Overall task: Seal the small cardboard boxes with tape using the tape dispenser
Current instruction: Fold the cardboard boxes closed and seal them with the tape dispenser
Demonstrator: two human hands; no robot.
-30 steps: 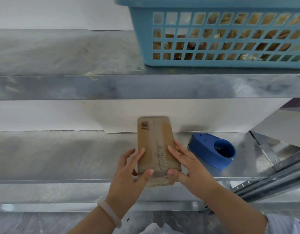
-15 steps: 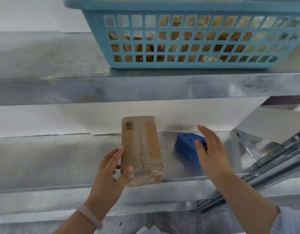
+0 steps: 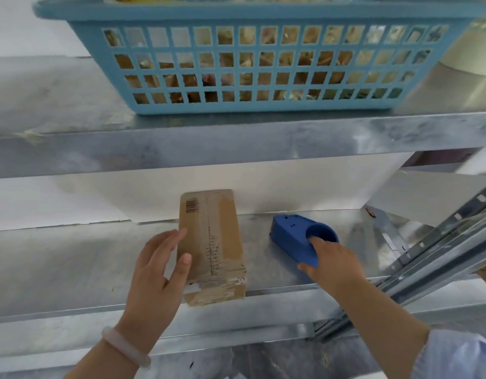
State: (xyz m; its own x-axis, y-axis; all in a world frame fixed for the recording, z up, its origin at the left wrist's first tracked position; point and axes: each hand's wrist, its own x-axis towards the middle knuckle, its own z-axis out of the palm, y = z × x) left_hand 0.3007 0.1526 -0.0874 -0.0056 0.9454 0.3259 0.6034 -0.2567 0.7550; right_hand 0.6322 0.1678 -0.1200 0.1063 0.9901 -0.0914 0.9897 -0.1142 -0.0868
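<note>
A small brown cardboard box [image 3: 211, 242] with a barcode and tape along its seam lies on the lower metal shelf [image 3: 72, 258], its near end at the shelf's front edge. My left hand [image 3: 160, 266] rests against the box's left side, thumb on its top, fingers straight. To the right lies the blue tape dispenser [image 3: 293, 239]. My right hand [image 3: 332, 263] grips the dispenser's near end, with fingers hooked into its round opening and the thumb under its edge.
A light blue plastic basket [image 3: 252, 58] holding several brown items stands on the upper shelf [image 3: 236, 138]. A slanted metal frame rail [image 3: 441, 255] runs along the right. A white wall backs the lower shelf.
My right hand left the box, moved right and took hold of the tape dispenser. My left hand stayed at the box's left side. The view shifted to the right.
</note>
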